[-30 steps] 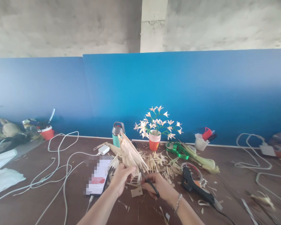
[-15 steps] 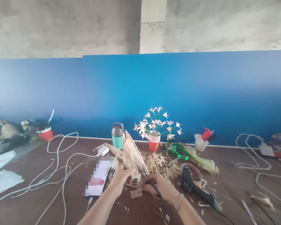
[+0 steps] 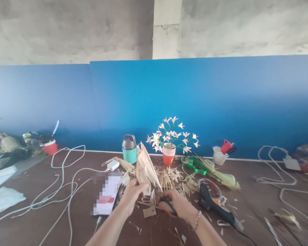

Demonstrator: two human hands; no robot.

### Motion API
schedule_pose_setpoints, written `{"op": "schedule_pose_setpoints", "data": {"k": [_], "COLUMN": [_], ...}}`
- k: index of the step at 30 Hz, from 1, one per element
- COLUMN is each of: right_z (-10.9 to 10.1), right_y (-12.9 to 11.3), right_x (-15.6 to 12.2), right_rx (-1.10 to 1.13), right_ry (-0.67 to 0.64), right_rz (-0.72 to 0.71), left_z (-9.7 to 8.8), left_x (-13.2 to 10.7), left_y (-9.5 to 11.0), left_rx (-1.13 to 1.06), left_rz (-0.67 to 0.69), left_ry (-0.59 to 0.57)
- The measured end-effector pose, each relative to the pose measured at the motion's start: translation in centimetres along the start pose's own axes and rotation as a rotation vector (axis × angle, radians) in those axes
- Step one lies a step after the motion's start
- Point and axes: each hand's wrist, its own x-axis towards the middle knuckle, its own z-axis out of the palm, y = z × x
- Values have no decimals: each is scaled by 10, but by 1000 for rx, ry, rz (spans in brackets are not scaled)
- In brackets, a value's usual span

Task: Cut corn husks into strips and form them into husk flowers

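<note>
My left hand (image 3: pixel 132 195) pinches the lower end of a large dried corn husk (image 3: pixel 145 167), which stands upright with its pointed tips up. In my right hand (image 3: pixel 176 204) is a pair of dark-handled scissors (image 3: pixel 168 204), its blades at the husk's lower right edge. Just below, a small square husk piece (image 3: pixel 149 211) lies on the table among trimmings. Behind the husk, pale flowers (image 3: pixel 171 134) on green stems rise from a stack of orange paper cups (image 3: pixel 168 156). Loose husk pieces (image 3: pixel 174 175) lie around the cups' base.
A phone (image 3: pixel 108 196) lies left of my left hand, near white cables (image 3: pixel 73 188). A teal flask (image 3: pixel 129 153) stands behind. To the right are a black glue gun (image 3: pixel 215 206), green ribbon (image 3: pixel 195 165), pale green stalks (image 3: pixel 222 177) and a white pen cup (image 3: pixel 219 157).
The husk's upper part has shifted slightly to the right. Both hands stay in nearly the same place, with the scissors still at the husk's edge.
</note>
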Motion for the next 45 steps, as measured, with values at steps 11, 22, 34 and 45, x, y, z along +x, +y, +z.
{"op": "schedule_pose_setpoints", "data": {"k": [11, 22, 34, 45], "right_z": [-2, 4, 8, 9], "right_y": [8, 11, 8, 10], "right_x": [5, 5, 5, 7], "right_rx": [78, 122, 97, 75], "right_ry": [-3, -141, -78, -74], "right_rz": [-60, -14, -15, -17], "left_z": [-1, 4, 9, 10], "left_x": [2, 1, -4, -3], "left_y": [-1, 2, -2, -5], "left_rx": [58, -22, -29, -46], "left_rz": [-23, 104, 121, 136], "left_ry": [-9, 100, 148, 165]}}
